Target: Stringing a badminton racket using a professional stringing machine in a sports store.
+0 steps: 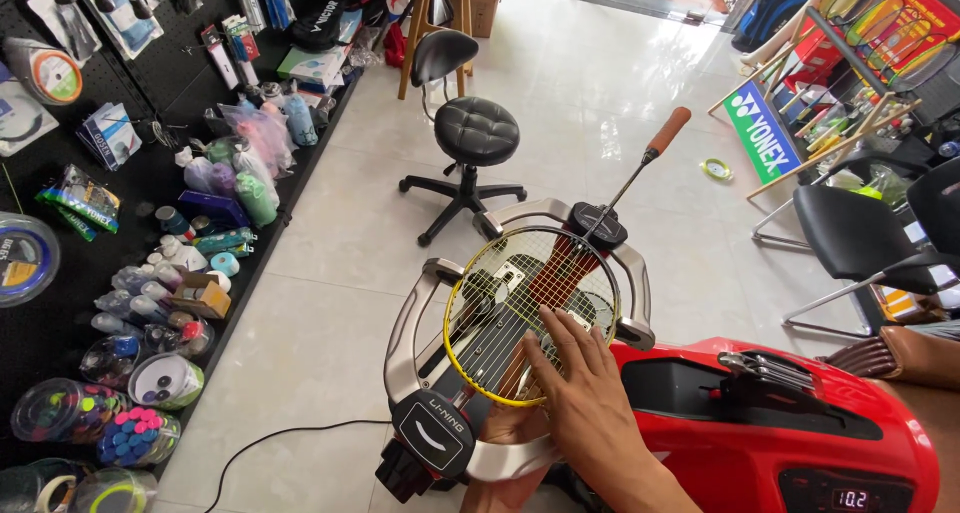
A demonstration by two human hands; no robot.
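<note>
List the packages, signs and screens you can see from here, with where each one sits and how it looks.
Digital display: bottom right, on the red machine body; small dark panel, pale digits.
Sign board: upper right, leaning on the floor; blue and green, white lettering.
Cardboard box: left shelf; small, brown, open.
Hanging packets: left pegboard; flat, dark with green.
Clear tubs: lower left; round, holding colourful small items.

Glossy red plastic machine body (700,443), brushed metal cradle (405,328), padded stool (477,130).
</note>
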